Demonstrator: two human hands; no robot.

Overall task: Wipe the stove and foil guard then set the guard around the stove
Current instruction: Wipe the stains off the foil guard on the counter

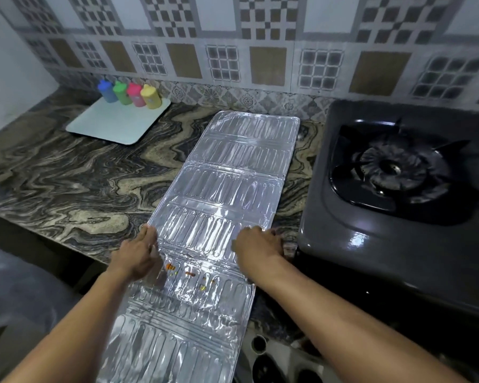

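The silver foil guard (pixel 221 178) lies unfolded in a long strip on the marble counter, running from the back wall toward me and hanging over the front edge. Small orange and yellow food bits sit on its near panel. My left hand (pixel 137 254) holds the guard's left edge, thumb on top. My right hand (pixel 256 247) grips its right edge beside the stove. The dark single-burner gas stove (pixel 398 189) stands to the right of the guard. No cloth is in view.
A pale tray (pixel 116 124) at the back left carries several coloured bottles (pixel 129 94). Patterned marble counter (pixel 80 183) lies between tray and guard. The tiled wall runs along the back. A white object with dark round holes shows at the bottom (pixel 277 360).
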